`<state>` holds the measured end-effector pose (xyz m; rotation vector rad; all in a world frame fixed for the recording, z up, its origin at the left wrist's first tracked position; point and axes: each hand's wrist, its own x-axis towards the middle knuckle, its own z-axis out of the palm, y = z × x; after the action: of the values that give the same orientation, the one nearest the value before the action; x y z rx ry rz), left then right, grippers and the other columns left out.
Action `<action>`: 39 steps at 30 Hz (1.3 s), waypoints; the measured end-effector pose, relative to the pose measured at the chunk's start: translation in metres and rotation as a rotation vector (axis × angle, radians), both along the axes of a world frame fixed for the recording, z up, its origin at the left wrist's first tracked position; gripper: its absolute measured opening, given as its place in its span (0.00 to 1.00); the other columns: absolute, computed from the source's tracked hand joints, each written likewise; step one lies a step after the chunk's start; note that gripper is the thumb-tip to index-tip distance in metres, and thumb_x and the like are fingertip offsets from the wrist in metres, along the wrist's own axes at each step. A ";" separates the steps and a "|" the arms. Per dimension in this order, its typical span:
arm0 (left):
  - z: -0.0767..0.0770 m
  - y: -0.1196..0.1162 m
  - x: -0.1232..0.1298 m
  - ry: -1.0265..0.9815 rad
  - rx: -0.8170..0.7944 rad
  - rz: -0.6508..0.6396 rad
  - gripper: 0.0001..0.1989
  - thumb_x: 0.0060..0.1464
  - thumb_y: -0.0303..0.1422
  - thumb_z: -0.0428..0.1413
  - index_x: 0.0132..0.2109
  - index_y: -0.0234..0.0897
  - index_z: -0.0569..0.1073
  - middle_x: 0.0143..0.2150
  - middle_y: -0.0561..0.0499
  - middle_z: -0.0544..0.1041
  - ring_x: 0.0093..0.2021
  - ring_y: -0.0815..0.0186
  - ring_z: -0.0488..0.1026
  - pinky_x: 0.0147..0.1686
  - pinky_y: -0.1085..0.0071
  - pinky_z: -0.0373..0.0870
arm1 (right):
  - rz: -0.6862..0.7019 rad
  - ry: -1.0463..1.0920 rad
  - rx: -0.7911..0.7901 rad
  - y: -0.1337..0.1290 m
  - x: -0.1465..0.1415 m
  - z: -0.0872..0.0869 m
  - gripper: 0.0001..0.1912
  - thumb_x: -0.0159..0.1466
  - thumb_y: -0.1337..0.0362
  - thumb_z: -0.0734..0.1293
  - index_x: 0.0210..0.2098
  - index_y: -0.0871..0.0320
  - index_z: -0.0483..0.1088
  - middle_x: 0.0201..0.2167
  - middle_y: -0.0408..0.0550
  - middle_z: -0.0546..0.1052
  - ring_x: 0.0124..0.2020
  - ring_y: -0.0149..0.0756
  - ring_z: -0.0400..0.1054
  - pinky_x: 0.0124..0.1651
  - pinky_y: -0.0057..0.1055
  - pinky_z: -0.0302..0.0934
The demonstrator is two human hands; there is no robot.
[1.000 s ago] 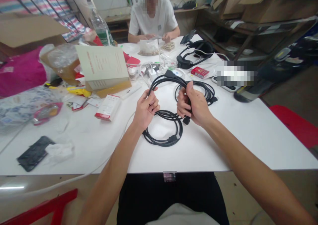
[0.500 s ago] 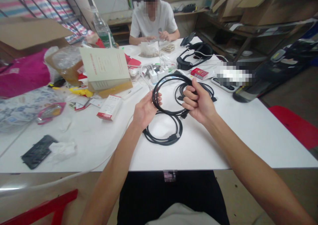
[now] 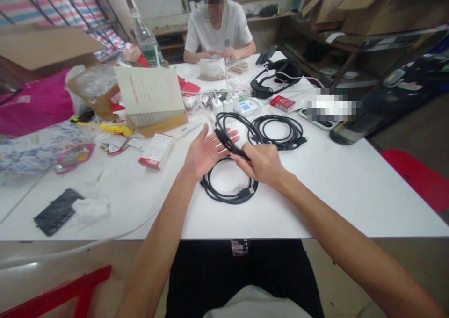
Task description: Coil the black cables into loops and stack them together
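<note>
A coiled black cable (image 3: pixel 224 138) hangs tilted above the white table (image 3: pixel 298 205), gripped on its right side by my right hand (image 3: pixel 261 162). My left hand (image 3: pixel 206 153) is palm up with fingers spread, and the coil's left side lies over its fingers. On the table under the hands rests a second black coil (image 3: pixel 229 200) with a connector at its lower right. Another coiled black cable (image 3: pixel 277 132) lies behind my right hand, its plug ends toward the right.
White chargers (image 3: pixel 228 104), a red box (image 3: pixel 282 104) and a headset (image 3: pixel 263 90) stand farther back. Left are a red-white box (image 3: pixel 156 150), a beige booklet (image 3: pixel 150 91) and a black plate (image 3: pixel 58 211). A person (image 3: pixel 217 32) sits opposite; a dark bottle (image 3: pixel 372 107) stands right.
My right hand has turned over and moved left and down, tilting the coil. My left hand's fingers have spread. The cable coil behind is now more exposed.
</note>
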<state>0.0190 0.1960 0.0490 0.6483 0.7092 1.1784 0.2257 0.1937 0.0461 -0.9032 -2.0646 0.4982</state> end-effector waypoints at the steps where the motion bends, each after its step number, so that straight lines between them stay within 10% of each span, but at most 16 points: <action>1: -0.001 0.000 0.001 -0.006 -0.005 -0.024 0.28 0.68 0.51 0.57 0.57 0.30 0.80 0.59 0.32 0.83 0.64 0.45 0.79 0.57 0.53 0.80 | 0.037 -0.060 0.028 -0.001 -0.004 -0.005 0.27 0.69 0.40 0.67 0.27 0.55 0.61 0.18 0.43 0.63 0.22 0.30 0.49 0.30 0.32 0.37; 14: 0.000 0.003 -0.007 -0.013 -0.045 -0.024 0.24 0.68 0.50 0.59 0.49 0.29 0.83 0.35 0.44 0.84 0.25 0.70 0.75 0.28 0.73 0.73 | 0.224 -0.259 0.142 -0.004 -0.008 -0.022 0.23 0.73 0.46 0.64 0.30 0.56 0.64 0.20 0.44 0.67 0.23 0.29 0.50 0.31 0.30 0.37; 30: -0.018 0.011 -0.031 0.526 0.102 0.049 0.24 0.49 0.32 0.73 0.54 0.31 0.83 0.52 0.38 0.87 0.55 0.52 0.84 0.59 0.58 0.76 | 0.284 -0.466 0.368 -0.013 -0.012 -0.030 0.28 0.79 0.44 0.55 0.34 0.59 0.68 0.19 0.42 0.68 0.20 0.28 0.48 0.31 0.33 0.35; 39: -0.036 0.016 -0.037 0.653 0.223 -0.003 0.26 0.44 0.32 0.76 0.52 0.33 0.84 0.54 0.38 0.86 0.60 0.47 0.82 0.69 0.48 0.69 | 0.402 -0.751 0.092 -0.020 -0.016 -0.018 0.36 0.69 0.31 0.64 0.42 0.61 0.73 0.29 0.50 0.78 0.24 0.33 0.63 0.33 0.33 0.36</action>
<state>-0.0180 0.2118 0.0126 1.2483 1.1266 1.0482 0.2101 0.1735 0.0280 -0.6699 -2.9581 0.2793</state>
